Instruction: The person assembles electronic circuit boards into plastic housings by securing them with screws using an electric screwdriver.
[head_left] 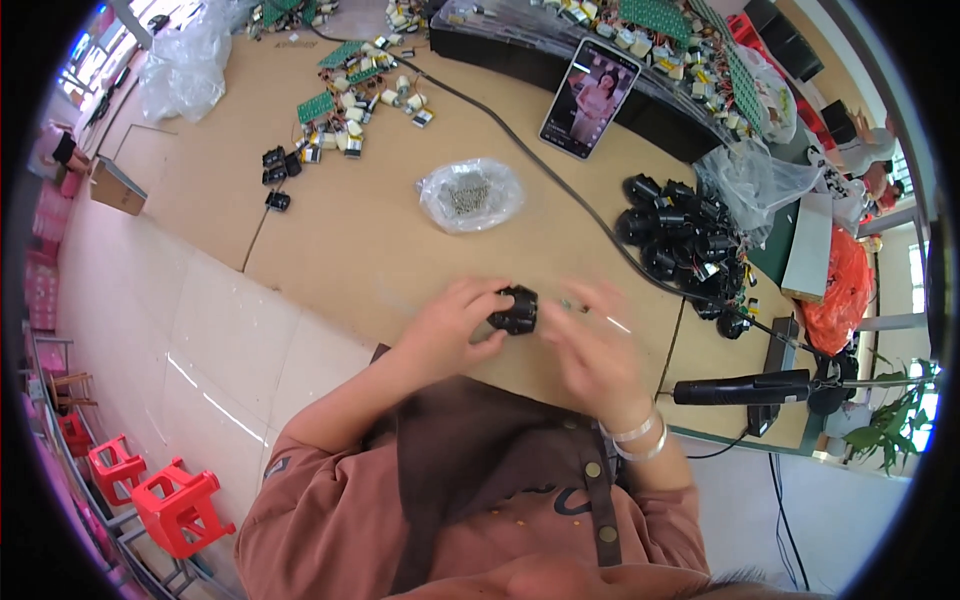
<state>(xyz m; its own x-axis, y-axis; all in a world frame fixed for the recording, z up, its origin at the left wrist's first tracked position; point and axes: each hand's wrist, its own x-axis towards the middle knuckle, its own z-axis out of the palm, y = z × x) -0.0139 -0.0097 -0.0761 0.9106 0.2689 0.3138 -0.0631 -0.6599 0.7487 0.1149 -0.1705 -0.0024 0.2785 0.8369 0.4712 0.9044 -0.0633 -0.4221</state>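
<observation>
Left hand (458,322), half-closed, grips the black housing (518,312); blurred right hand (597,348) is beside it, opening and hold indeterminable.

Our bench is a tan tabletop (345,225), with seams between panels. Centre, we've got a clear plastic bag of small metal fasteners (468,194); left, wired battery packs with green circuit boards (316,107) and small black parts (277,201). Black cable (530,148) crosses toward our black housings (660,262), piled right; smartphone (588,98) stands propped against a black bin (475,50).

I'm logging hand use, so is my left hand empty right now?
No, the left hand holds a black part between its thumb and fingers.
</observation>
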